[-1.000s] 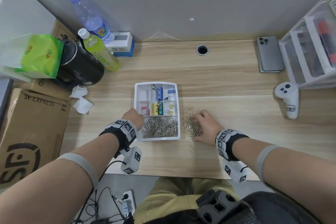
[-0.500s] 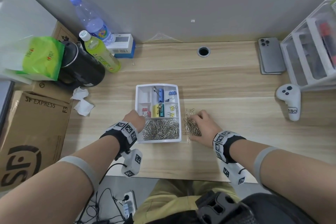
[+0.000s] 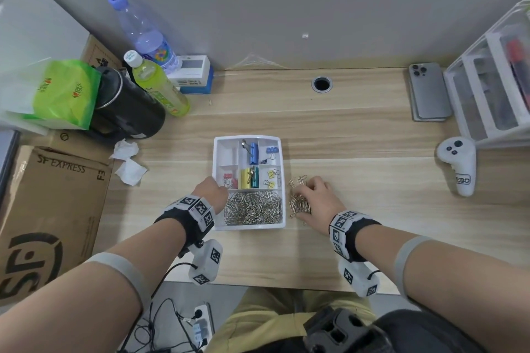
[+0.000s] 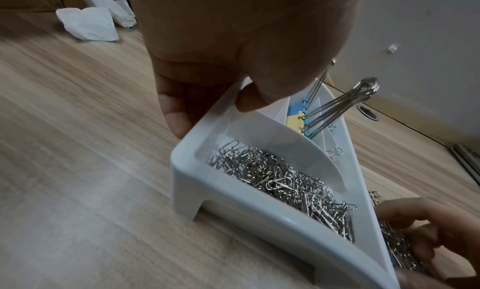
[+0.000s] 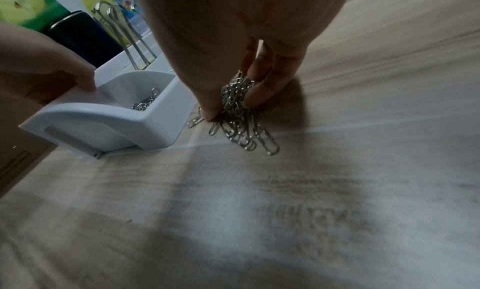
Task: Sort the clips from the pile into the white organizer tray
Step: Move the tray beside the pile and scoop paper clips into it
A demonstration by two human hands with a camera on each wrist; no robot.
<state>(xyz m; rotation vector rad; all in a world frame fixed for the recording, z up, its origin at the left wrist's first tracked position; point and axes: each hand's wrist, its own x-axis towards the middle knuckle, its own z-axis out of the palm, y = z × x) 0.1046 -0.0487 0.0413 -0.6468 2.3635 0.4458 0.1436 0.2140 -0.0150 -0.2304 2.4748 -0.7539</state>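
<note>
The white organizer tray (image 3: 279,152) (image 4: 233,195) (image 5: 103,117) sits mid-table. Its near compartment holds a heap of silver paper clips (image 3: 253,207) (image 4: 285,184); the smaller compartments hold coloured binder clips (image 3: 252,178). My left hand (image 3: 213,190) (image 4: 221,100) grips the tray's left rim, thumb inside and fingers outside. Just right of the tray lies the pile of paper clips (image 3: 298,200) (image 5: 241,127). My right hand (image 3: 315,198) (image 5: 233,100) is curled over this pile, thumb and fingers pinching a bunch of clips against the table.
A white controller (image 3: 459,166), a phone (image 3: 428,92) and a white rack (image 3: 493,89) are at the right. Bottles (image 3: 155,83), a black kettle (image 3: 126,106), crumpled tissues (image 3: 129,163) and a cardboard box (image 3: 51,209) crowd the left.
My right hand has drawn the clip pile closer to the tray and gathered it tighter under the fingers. The left hand stays on the tray rim.
</note>
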